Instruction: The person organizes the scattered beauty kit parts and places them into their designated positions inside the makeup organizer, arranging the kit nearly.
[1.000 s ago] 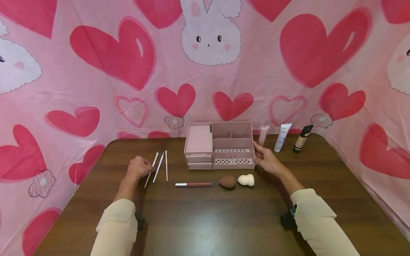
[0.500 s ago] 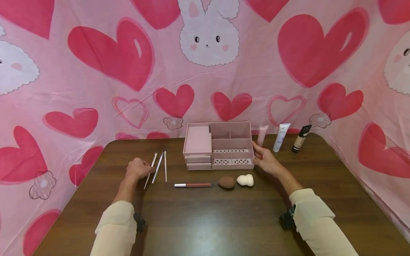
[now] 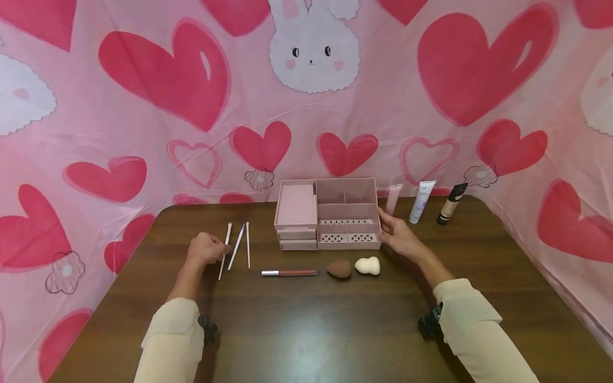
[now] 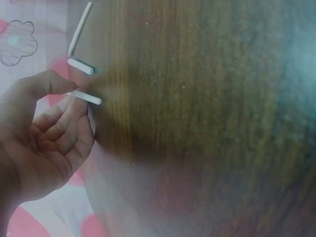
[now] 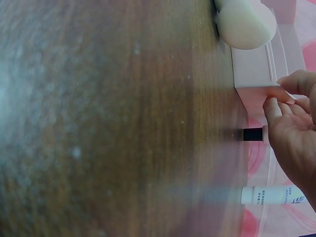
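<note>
My left hand (image 3: 206, 248) pinches a thin white makeup brush (image 3: 228, 234) between thumb and fingers at the table's left side. In the left wrist view one end of that brush (image 4: 88, 97) sticks out past the fingertips. Two more slim brushes, a pale one (image 3: 236, 247) and a white one (image 3: 248, 246), lie just to its right. At the back middle stands a pink makeup organizer (image 3: 297, 205) with small drawers and open compartments. My right hand (image 3: 402, 240) grips its right side wall, thumb at the top edge in the right wrist view.
In front of the organizer lie a lip gloss tube (image 3: 289, 273), a brown makeup sponge (image 3: 339, 269) and a cream one (image 3: 367, 265). Right of it stand a pink tube (image 3: 394, 199), a white tube (image 3: 422, 202) and a black-capped foundation bottle (image 3: 452, 204). A heart-patterned cloth (image 3: 306, 114) hangs behind.
The brush in my left hand has turned, its far end swinging left, away from the other two. My right hand stays at the organizer's side. The head view has shifted slightly.
</note>
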Available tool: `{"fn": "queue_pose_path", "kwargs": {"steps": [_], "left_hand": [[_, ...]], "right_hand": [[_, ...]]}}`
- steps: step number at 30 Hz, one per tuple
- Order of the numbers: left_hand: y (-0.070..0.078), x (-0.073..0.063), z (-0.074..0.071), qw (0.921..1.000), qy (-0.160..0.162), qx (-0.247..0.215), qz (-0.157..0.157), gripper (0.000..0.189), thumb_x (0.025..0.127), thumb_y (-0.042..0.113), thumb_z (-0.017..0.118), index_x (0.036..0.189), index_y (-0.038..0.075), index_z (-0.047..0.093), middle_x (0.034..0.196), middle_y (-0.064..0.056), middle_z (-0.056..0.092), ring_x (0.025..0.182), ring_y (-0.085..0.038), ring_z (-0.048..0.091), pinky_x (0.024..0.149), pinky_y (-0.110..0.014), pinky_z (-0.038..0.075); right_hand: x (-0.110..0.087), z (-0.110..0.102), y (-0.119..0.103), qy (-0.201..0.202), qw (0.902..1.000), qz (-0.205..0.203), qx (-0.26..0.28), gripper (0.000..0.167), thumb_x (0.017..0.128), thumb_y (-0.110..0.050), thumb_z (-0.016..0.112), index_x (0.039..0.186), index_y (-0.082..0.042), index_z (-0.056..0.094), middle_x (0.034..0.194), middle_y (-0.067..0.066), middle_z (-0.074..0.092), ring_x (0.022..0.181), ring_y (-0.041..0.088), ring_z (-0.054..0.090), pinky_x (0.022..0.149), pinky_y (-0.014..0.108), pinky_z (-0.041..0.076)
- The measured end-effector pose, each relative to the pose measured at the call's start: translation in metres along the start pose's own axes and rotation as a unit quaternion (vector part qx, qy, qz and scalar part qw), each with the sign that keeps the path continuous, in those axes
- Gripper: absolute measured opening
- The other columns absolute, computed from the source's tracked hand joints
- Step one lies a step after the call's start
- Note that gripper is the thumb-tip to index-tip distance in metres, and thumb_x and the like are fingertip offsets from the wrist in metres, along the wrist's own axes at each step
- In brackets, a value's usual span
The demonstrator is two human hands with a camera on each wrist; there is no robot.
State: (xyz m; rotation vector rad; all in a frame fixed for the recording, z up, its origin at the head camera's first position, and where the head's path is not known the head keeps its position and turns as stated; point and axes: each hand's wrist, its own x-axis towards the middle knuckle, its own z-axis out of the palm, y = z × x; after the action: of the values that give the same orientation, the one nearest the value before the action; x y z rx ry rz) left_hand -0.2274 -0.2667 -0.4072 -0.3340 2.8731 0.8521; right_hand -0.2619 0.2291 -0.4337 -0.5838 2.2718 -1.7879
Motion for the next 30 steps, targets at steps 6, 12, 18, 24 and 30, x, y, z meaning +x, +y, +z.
{"fn": "queue_pose_path", "kwargs": {"steps": [6,12,18,24,30], "left_hand": [[0.003,0.002,0.001,0.9999,-0.004,-0.011,-0.008,0.029,0.088,0.028,0.071,0.084,0.0,0.079,0.059,0.002,0.07,0.059,-0.012,0.06,0.059,-0.027,0.043],[0.002,0.003,0.002,0.9995,0.003,-0.027,-0.015,0.03,0.087,0.028,0.071,0.089,0.0,0.079,0.06,0.002,0.072,0.058,-0.009,0.062,0.058,-0.026,0.045],[0.005,0.004,0.002,0.9982,-0.004,-0.056,-0.02,0.031,0.086,0.025,0.071,0.095,-0.003,0.078,0.057,0.006,0.069,0.058,-0.007,0.062,0.057,-0.022,0.048],[0.011,0.006,0.001,0.9957,-0.006,-0.091,-0.015,0.032,0.086,0.022,0.071,0.099,-0.007,0.077,0.057,0.005,0.07,0.057,-0.003,0.062,0.058,-0.02,0.053],[0.016,0.008,0.002,0.9868,-0.028,-0.159,-0.006,0.033,0.088,0.016,0.068,0.103,-0.012,0.074,0.06,0.0,0.072,0.058,-0.003,0.065,0.06,-0.023,0.059]], "right_hand": [[0.0,0.0,-0.001,-0.001,1.0,-0.001,-0.004,0.077,0.089,0.02,0.044,0.155,0.014,0.005,0.163,0.036,0.004,0.148,0.054,0.016,0.096,0.007,0.044],[0.0,0.0,0.001,0.0,1.0,0.001,-0.007,0.077,0.09,0.02,0.044,0.156,0.013,0.005,0.164,0.036,0.005,0.147,0.053,0.018,0.096,0.007,0.044],[0.001,-0.001,0.003,0.001,1.0,0.001,-0.006,0.077,0.09,0.021,0.043,0.156,0.013,0.004,0.164,0.035,0.004,0.147,0.053,0.019,0.097,0.009,0.044],[0.002,-0.001,0.003,-0.003,1.0,0.002,0.002,0.077,0.089,0.021,0.042,0.156,0.013,0.004,0.164,0.035,0.003,0.147,0.053,0.019,0.096,0.008,0.045],[0.001,-0.001,0.003,-0.001,1.0,0.003,0.007,0.077,0.089,0.021,0.042,0.156,0.013,0.004,0.164,0.035,0.004,0.147,0.053,0.019,0.097,0.008,0.045]]}}
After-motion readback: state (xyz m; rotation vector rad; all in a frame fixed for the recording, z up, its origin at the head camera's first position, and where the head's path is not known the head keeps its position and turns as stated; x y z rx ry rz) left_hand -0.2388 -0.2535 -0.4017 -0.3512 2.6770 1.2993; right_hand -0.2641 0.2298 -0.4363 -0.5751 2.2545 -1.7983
